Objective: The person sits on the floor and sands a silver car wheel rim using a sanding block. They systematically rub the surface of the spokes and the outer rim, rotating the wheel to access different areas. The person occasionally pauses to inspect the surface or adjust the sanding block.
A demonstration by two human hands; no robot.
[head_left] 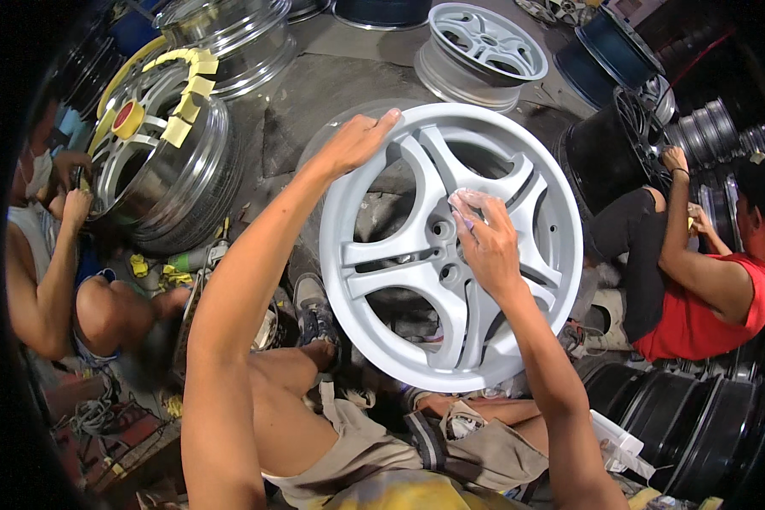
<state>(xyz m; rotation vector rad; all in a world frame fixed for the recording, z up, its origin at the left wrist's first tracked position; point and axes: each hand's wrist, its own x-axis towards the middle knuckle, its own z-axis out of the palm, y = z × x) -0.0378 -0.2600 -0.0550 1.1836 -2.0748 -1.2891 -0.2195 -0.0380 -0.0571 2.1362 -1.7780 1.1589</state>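
Observation:
A light grey, matte car wheel rim (452, 246) with split spokes stands tilted in front of me, its face toward me. My left hand (361, 144) grips its outer edge at the upper left, fingers curled over the lip. Near the hub, my right hand (489, 238) presses on a spoke with bent fingers and whitish, dusty fingertips. A small bit of purple shows under those fingers; what they hold is mostly hidden. Bolt holes show just left of that hand.
At left, a person (42, 246) works beside a polished rim (161, 170) with yellow tape strips. At right, a person in red (705, 280) handles a black rim (608, 149). Another grey rim (476, 64) stands behind mine; dark rims (688, 416) lie lower right.

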